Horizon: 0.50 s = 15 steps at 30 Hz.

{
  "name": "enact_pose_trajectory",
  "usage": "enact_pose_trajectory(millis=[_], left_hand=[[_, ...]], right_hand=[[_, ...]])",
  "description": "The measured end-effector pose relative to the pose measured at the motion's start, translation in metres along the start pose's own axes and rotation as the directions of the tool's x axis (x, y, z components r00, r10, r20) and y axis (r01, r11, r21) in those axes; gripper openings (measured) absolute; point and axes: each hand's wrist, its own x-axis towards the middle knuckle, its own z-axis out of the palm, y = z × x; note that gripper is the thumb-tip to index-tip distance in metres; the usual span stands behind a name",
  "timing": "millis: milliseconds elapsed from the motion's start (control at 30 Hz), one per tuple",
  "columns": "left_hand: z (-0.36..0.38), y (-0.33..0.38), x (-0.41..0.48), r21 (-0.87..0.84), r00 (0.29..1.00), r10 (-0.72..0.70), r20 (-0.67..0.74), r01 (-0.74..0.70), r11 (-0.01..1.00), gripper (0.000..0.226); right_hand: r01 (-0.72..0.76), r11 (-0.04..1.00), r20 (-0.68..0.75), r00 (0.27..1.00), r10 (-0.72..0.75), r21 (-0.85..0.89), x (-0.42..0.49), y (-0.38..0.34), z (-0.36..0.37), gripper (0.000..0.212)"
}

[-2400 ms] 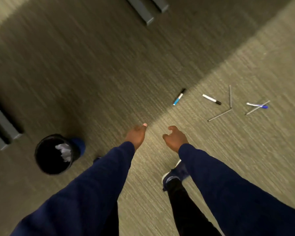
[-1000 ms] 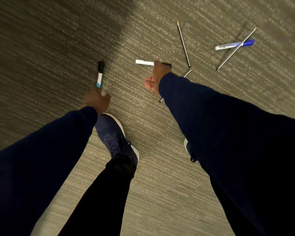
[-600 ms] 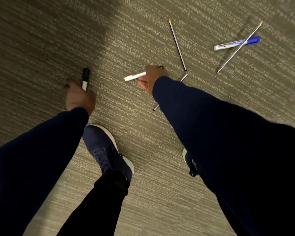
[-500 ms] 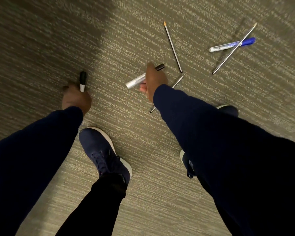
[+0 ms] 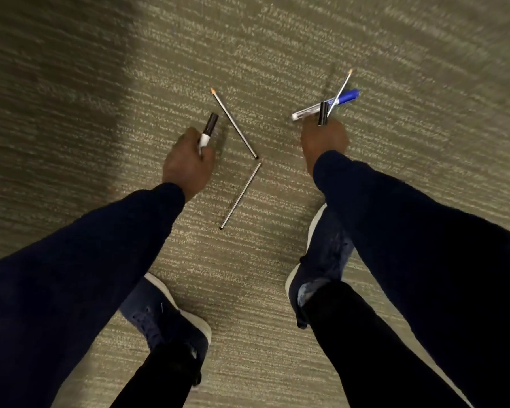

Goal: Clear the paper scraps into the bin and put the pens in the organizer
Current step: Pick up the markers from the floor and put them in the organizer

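Note:
My left hand (image 5: 189, 160) grips a white marker with a black cap (image 5: 208, 129), cap pointing away from me. My right hand (image 5: 324, 139) holds a second black-capped marker (image 5: 323, 113) upright and sits right at the blue-capped pen (image 5: 327, 106) and the thin pencil (image 5: 340, 92) that crosses it on the carpet. Whether its fingers touch those two I cannot tell. Between my hands lie two more thin pencils, one (image 5: 234, 123) slanting away and one (image 5: 240, 195) nearer me. No bin, organizer or paper scrap is in view.
Grey-green striped carpet (image 5: 277, 39) fills the view, darker in shadow at the left. My two dark blue shoes, left (image 5: 171, 316) and right (image 5: 321, 260), stand close below my hands.
My right hand lifted its marker and moved right to the blue pen and crossed pencil. My left hand carried its marker rightwards, beside the slanting pencil. The view shifted right; both feet stepped.

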Motion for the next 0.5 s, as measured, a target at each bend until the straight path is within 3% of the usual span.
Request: enact_pose_trajectory(millis=[133,333,500], left_hand=[[0.016,0.042,0.018,-0.059,0.998,0.068,0.015,-0.067,0.996,0.02],[0.021,0.045,0.013,-0.135,0.996,0.075,0.045,-0.069,0.988,0.017],[0.013,0.029,-0.003,-0.228,0.993,-0.083,0.081,0.1,0.969,0.022]], right_hand=[[-0.087,0.995,0.061,0.994,0.09,-0.056,0.017,-0.017,0.001,0.047],[-0.087,0.992,0.118,0.988,0.097,-0.088,0.017,-0.039,0.002,0.041],[-0.097,0.977,0.282,0.959,0.04,0.19,-0.005,-0.03,0.006,0.024]])
